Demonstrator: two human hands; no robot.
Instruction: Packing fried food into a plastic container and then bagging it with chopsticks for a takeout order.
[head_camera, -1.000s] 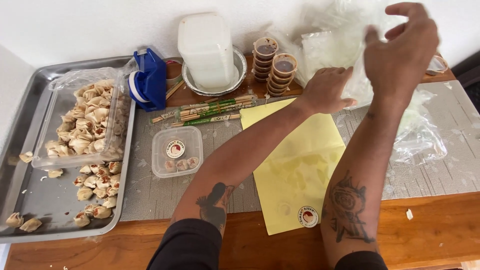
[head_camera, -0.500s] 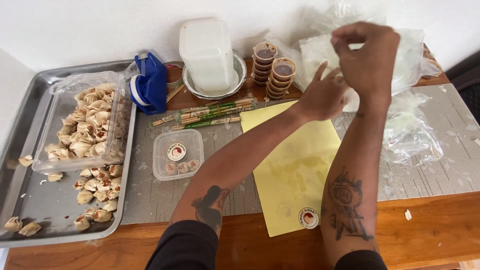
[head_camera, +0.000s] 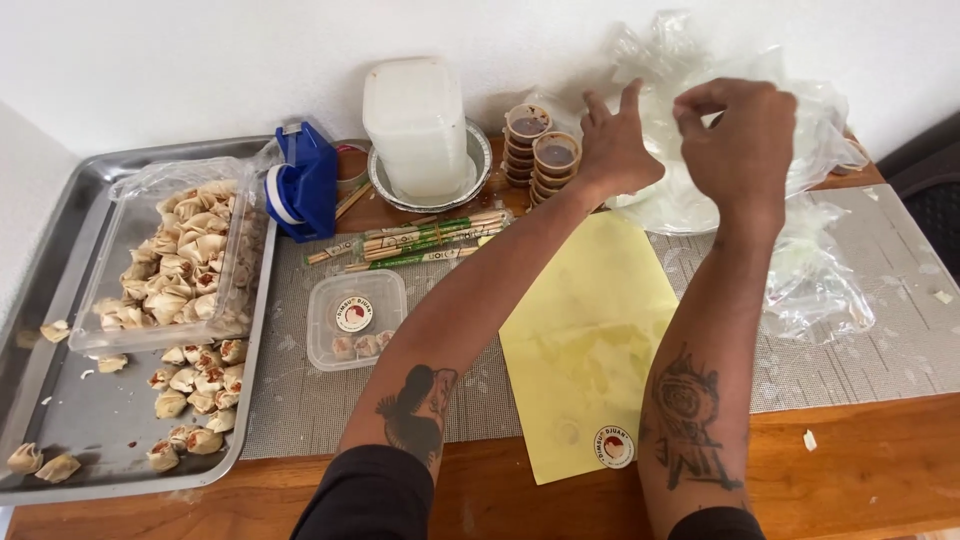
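Observation:
Both my hands are raised at the back right of the table, working a clear plastic bag (head_camera: 690, 190). My right hand (head_camera: 740, 140) pinches the bag's thin film between thumb and fingers. My left hand (head_camera: 615, 150) holds the same bag at its left side, fingers spread upward. More crumpled clear bags (head_camera: 815, 270) lie under and to the right of my hands. A yellow sheet (head_camera: 590, 340) with a round sticker lies flat below my forearms.
A metal tray (head_camera: 60, 410) at left holds a clear tub of dumplings (head_camera: 180, 260) and loose dumplings. A small lidded box (head_camera: 355, 320), wrapped chopsticks (head_camera: 420, 240), a blue tape dispenser (head_camera: 300, 185), stacked sauce cups (head_camera: 540, 155) and white containers in a bowl (head_camera: 420, 125) stand behind.
My hands came down and drew closer together, bringing the clear bag lower over the pile. The left hand rose from the table edge to meet the bag.

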